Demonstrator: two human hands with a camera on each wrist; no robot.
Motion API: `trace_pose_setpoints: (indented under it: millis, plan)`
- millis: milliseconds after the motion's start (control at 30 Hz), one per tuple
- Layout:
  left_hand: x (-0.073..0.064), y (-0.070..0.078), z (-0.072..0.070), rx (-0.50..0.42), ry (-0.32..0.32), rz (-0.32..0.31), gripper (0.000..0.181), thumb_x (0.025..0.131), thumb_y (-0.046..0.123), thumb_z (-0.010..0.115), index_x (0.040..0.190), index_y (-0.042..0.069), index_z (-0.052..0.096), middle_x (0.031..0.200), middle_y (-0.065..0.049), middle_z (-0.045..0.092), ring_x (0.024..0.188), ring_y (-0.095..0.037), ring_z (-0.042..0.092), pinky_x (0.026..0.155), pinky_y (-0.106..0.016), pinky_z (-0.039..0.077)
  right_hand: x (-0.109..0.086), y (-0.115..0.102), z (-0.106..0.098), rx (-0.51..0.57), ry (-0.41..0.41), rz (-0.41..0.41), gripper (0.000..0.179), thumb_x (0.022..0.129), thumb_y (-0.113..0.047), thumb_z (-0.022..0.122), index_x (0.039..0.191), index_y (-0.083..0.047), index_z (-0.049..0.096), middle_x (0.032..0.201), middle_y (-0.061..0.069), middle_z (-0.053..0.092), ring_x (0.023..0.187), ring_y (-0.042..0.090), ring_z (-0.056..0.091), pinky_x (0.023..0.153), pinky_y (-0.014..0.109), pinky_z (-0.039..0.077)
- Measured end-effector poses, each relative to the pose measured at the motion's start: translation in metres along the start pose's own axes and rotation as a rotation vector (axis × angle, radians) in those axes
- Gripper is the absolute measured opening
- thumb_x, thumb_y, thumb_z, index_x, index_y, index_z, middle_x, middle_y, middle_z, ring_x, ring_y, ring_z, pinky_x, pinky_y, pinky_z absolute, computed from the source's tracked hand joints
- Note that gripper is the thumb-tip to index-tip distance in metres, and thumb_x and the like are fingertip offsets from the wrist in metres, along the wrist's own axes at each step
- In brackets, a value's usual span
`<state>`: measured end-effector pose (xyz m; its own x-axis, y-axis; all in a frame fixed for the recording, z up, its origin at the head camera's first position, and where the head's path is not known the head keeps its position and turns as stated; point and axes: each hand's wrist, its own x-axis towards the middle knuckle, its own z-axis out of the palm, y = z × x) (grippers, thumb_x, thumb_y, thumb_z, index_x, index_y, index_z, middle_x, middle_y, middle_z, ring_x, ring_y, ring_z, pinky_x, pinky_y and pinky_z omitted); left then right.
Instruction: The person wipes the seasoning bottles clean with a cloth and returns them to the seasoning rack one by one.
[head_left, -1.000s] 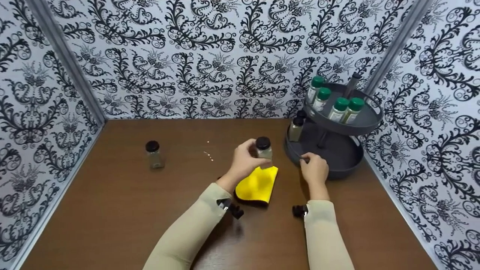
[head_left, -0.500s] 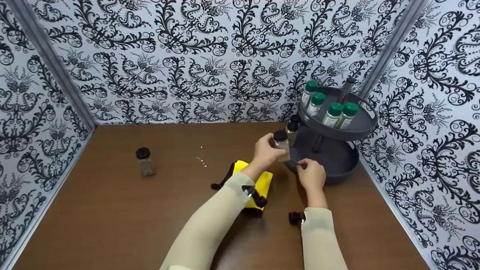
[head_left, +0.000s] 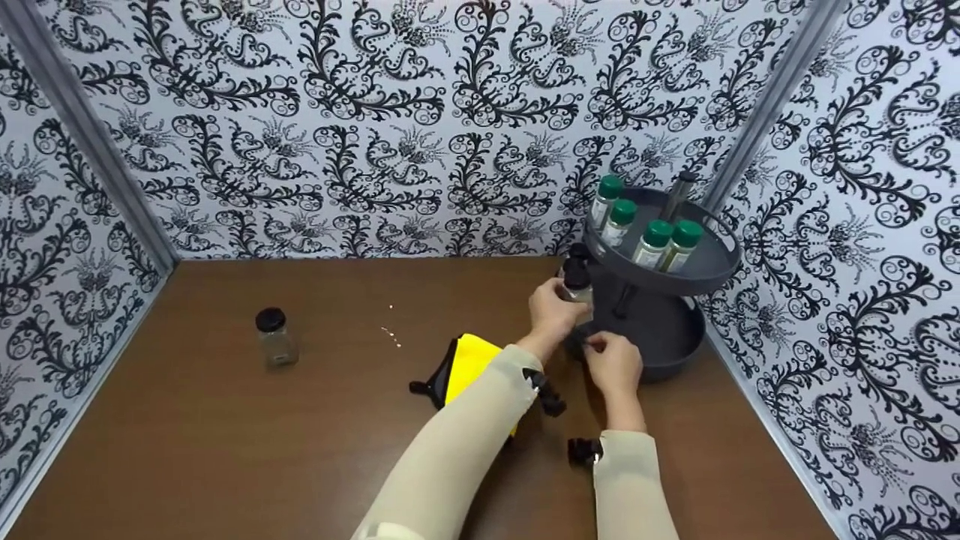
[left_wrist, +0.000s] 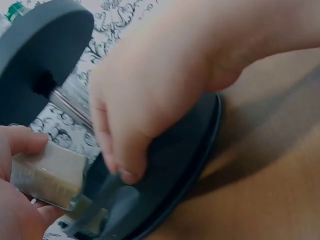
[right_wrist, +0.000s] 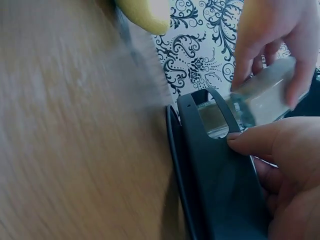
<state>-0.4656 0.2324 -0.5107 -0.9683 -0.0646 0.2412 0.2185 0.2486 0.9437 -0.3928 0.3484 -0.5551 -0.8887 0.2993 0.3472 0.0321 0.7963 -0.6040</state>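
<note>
My left hand [head_left: 553, 315] grips a square glass spice jar [left_wrist: 52, 172] with a black cap, at the left side of the lower tier [head_left: 671, 337] of a dark grey two-tier stand. In the right wrist view the jar [right_wrist: 267, 97] is tilted, its base just behind the slotted rim [right_wrist: 220, 165]. My right hand [head_left: 615, 364] pinches that rim between thumb and fingers at the front left. Right behind the held jar, another black-capped jar [head_left: 578, 250] shows, mostly covered. On the upper tier [head_left: 697, 281] stand several green-capped jars [head_left: 652, 244].
One more black-capped glass jar [head_left: 277, 345] stands at the table's left. Small white bits [head_left: 390, 336] lie mid-table. A yellow piece with black edging [head_left: 472, 360] lies partly under my left forearm. Patterned walls [head_left: 375, 150] enclose the table at back and sides.
My left hand has carried the jar rightward from above the yellow piece to the lower tier's left side. The right hand keeps its pinch on the rim. The head view has shifted slightly.
</note>
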Motion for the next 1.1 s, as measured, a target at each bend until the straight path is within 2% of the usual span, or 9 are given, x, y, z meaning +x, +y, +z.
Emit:
trace_pose_setpoints:
  millis: [167,433,633,967,1100]
  plan:
    - [-0.003,-0.008,0.012,0.069,-0.050,0.035,0.043,0.067,0.017,0.097,0.104,0.008,0.076,0.095,-0.005,0.079,0.087,-0.018,0.069,0.078,-0.027,0.057,-0.001,0.003,-0.003,0.011,-0.002,-0.011,0.009,0.091,-0.011,0.078,0.095,-0.005,0.083,0.095,0.016,0.080,0.090,0.040,0.074,0.086,0.059,0.057]
    - [-0.014,-0.022,0.016,0.187,-0.077,0.141,0.045,0.066,0.015,0.094,0.107,0.008,0.076,0.097,-0.005,0.079,0.090,-0.023,0.071,0.082,-0.030,0.058,-0.008,0.009,0.000,0.017,0.003,-0.016,0.008,0.090,-0.010,0.078,0.094,-0.005,0.082,0.094,0.016,0.080,0.089,0.041,0.074,0.086,0.059,0.057]
    - [-0.010,-0.030,0.018,0.167,-0.043,0.146,0.047,0.067,0.011,0.089,0.112,0.010,0.076,0.100,-0.004,0.080,0.091,-0.022,0.072,0.082,-0.031,0.057,-0.008,0.003,0.004,0.011,0.032,-0.028,0.007,0.091,-0.013,0.080,0.091,-0.007,0.083,0.093,0.014,0.081,0.087,0.038,0.075,0.086,0.057,0.058]
    - [-0.002,-0.023,0.018,0.238,-0.091,0.124,0.043,0.066,0.012,0.088,0.108,0.010,0.079,0.100,-0.005,0.081,0.094,-0.026,0.074,0.086,-0.035,0.060,-0.004,0.003,0.004,0.011,0.044,-0.035,0.006,0.091,-0.013,0.081,0.092,-0.008,0.083,0.093,0.013,0.081,0.088,0.038,0.075,0.085,0.056,0.058]
    - [-0.001,-0.026,0.019,0.216,-0.080,0.143,0.042,0.064,0.013,0.088,0.105,0.008,0.079,0.097,-0.006,0.081,0.092,-0.028,0.074,0.086,-0.039,0.061,-0.003,0.003,0.002,0.020,0.026,-0.027,0.007,0.091,-0.013,0.080,0.093,-0.007,0.083,0.094,0.014,0.081,0.088,0.038,0.075,0.086,0.057,0.058]
